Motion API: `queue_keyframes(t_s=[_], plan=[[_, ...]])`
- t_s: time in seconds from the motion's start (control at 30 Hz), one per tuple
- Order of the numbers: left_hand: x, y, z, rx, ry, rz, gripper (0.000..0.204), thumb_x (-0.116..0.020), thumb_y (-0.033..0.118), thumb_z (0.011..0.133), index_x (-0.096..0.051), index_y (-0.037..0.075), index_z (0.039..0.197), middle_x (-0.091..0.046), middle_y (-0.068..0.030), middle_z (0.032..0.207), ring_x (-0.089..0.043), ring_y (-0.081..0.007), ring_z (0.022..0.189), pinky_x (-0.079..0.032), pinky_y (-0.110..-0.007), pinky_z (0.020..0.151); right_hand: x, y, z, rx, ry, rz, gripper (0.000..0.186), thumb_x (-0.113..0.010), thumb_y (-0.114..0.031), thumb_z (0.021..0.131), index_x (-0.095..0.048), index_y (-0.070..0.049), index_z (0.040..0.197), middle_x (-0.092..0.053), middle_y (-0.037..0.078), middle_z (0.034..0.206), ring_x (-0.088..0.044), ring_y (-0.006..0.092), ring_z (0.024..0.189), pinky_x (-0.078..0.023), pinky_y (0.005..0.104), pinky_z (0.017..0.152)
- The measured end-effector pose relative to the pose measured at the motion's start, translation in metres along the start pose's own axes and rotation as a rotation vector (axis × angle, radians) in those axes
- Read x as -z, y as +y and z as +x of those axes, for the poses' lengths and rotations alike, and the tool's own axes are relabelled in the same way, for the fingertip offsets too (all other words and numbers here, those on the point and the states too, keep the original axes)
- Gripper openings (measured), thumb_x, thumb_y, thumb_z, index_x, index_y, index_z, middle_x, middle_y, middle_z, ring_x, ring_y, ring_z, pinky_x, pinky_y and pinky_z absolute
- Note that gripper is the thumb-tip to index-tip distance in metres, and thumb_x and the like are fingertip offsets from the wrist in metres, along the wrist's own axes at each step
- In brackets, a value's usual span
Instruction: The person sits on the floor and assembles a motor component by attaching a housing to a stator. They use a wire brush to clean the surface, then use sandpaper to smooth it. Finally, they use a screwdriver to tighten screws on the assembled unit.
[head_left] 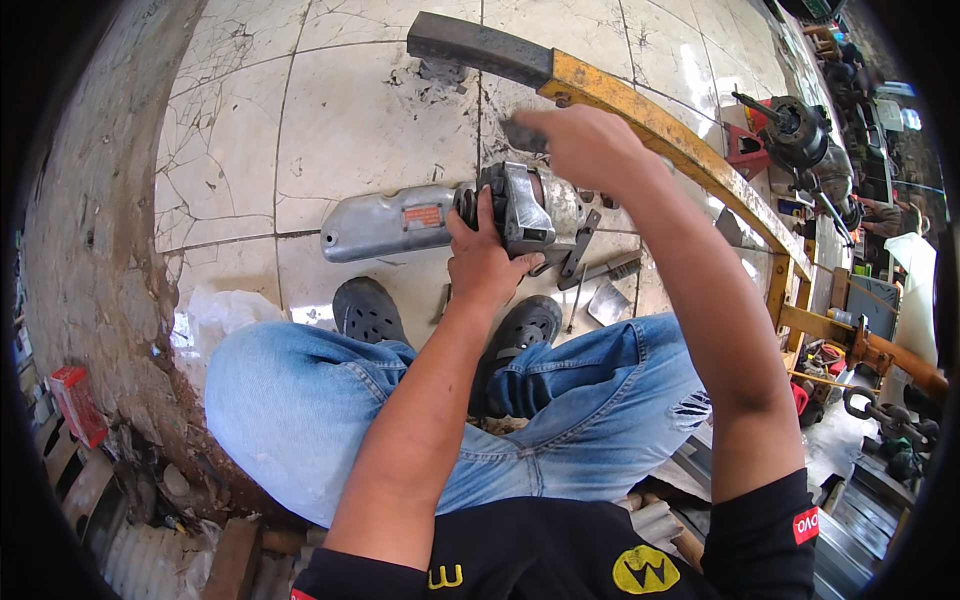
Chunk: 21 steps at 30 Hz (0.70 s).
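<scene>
My left hand (483,260) grips an alternator (527,215), a round silver and dark metal unit with a pulley at its left side. Thumb and fingers are spread around its near and left sides. It sits at the right end of a long grey metal cover (385,225) with a small red label. Above and to the right, my right hand (590,145) is closed on a dark blocky piece (525,133), blurred and too unclear to name. Beside the alternator lie a flat dark metal bar (580,243), a brush-like tool (612,268) and a small metal plate (608,303).
A yellow and black steel beam (640,105) crosses the tiled floor (225,120) beyond my hands. At the right stand a dark round machine part (795,130), a chain (885,415) and mixed clutter. A red box (78,405) lies at the left. My shoes (368,310) are close to the cover.
</scene>
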<state>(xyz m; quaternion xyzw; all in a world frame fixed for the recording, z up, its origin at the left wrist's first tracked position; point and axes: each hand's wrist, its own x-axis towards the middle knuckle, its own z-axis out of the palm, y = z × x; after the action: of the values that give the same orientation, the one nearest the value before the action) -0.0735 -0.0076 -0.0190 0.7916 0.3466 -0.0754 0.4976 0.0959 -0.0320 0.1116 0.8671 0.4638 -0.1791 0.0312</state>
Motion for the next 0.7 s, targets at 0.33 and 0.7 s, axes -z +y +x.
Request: queue_keyframes(t_s=[0.33, 0.7], plan=[[-0.001, 0.002, 0.002, 0.035, -0.031, 0.076, 0.127, -0.090, 0.043, 0.063, -0.008, 0.020, 0.157, -0.019, -0.0288, 0.147, -0.044, -0.0477, 0.130, -0.044, -0.047, 0.105, -0.018, 0.030, -0.028, -0.300, -0.363, 0.483, 0.059, -0.064, -0.019, 0.086, -0.049, -0.015, 0.143, -0.065, 0.015, 0.087, -0.064, 0.0191, 0.064, -0.051, 0.0317, 0.048], [-0.001, 0.004, -0.001, 0.020, 0.008, 0.084, 0.122, -0.090, 0.038, 0.065, -0.011, 0.021, 0.157, -0.023, -0.0241, 0.141, -0.047, -0.0450, 0.125, -0.045, -0.049, 0.102, -0.047, 0.044, -0.016, 0.066, -0.205, 0.005, 0.033, -0.056, -0.014, 0.086, -0.071, -0.019, 0.116, -0.072, 0.011, 0.096, -0.068, 0.0324, 0.094, -0.055, 0.0433, 0.077]])
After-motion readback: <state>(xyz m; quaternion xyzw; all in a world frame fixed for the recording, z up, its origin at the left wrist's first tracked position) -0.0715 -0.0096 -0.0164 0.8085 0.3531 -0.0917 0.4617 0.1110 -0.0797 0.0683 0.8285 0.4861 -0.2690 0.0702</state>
